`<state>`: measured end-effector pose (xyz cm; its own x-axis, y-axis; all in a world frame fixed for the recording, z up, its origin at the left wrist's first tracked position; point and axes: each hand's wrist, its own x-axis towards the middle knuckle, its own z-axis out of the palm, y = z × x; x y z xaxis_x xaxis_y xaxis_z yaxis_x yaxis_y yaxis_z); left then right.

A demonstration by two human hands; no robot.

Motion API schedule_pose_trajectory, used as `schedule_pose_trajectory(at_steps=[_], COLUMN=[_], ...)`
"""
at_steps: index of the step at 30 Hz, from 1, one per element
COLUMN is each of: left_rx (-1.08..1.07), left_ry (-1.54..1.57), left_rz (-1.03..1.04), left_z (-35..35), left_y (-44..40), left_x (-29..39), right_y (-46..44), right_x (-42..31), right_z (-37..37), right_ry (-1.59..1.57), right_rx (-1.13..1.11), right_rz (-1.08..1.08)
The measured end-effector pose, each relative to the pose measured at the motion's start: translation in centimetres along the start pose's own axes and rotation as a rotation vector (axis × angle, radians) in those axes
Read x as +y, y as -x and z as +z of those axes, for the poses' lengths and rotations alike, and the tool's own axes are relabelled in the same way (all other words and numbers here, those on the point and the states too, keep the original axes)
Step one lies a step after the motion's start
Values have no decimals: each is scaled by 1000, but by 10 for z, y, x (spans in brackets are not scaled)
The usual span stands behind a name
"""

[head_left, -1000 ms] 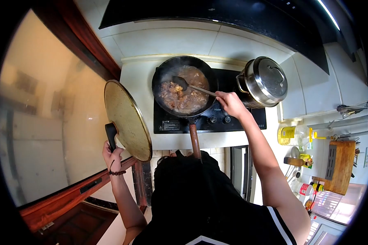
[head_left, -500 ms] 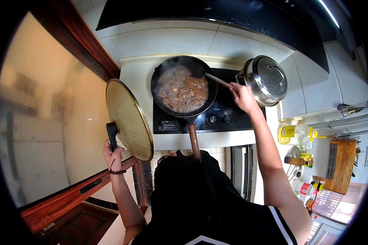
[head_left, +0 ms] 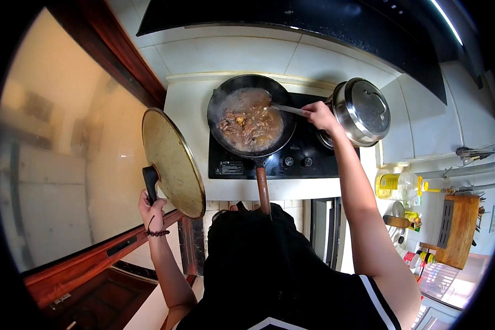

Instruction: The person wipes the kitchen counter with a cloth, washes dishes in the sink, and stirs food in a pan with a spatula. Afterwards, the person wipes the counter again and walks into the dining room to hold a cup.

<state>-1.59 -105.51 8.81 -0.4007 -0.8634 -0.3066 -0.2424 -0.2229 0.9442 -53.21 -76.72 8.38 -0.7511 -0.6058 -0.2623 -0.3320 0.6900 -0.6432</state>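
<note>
A dark wok (head_left: 287, 132) with a wooden handle stands on the black stove, with chunks of food in brown steaming sauce (head_left: 250, 124) inside. My right hand (head_left: 320, 116) is closed around the handle of a spatula (head_left: 290, 110), whose head is sunk in the sauce near the wok's right side and hidden. At the left, my left hand (head_left: 152, 210) grips the black knob of a large round lid (head_left: 173, 165). The lid is held tilted, almost on edge, beside the counter and apart from the wok.
Right of the wok is a steel pot (head_left: 363, 113) with its own lid. Further right are an oil bottle (head_left: 396, 186), a condiment bottle (head_left: 396, 221) and a wooden knife block (head_left: 459, 231). A range hood (head_left: 291, 16) hangs above; a glass door (head_left: 66, 148) is at the left.
The spatula head has gone from the middle of the food to the wok's upper right edge, then down into the sauce. My right hand moved with it. My left hand still holds the lid.
</note>
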Motion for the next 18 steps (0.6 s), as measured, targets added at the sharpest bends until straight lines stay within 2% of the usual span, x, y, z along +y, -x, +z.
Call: schedule_pose_trajectory(at_steps=[1, 5, 6, 9, 11, 15, 18], left_rx=[10, 6, 13, 28, 32, 34, 32], left_ry=[-11, -10, -9, -11, -17, -28, -30], left_rz=[5, 13, 11, 21, 33, 9, 17], left_z=[1, 2, 2, 3, 4, 3, 2], left_y=[1, 2, 2, 2, 4, 5, 4], left_x=[2, 3, 2, 1, 3, 6, 2], right_y=[-5, -19, -18, -6, 6, 28, 46], right_x=[-2, 2, 4, 1, -3, -16, -22], right_z=[5, 40, 47, 47, 43, 30, 19], right_ry=[-75, -207, -174, -127, 39, 65, 110], right_rx=[-61, -143, -113, -140, 5, -14, 10], right_rz=[73, -73, -154, -175, -398, -389, -473])
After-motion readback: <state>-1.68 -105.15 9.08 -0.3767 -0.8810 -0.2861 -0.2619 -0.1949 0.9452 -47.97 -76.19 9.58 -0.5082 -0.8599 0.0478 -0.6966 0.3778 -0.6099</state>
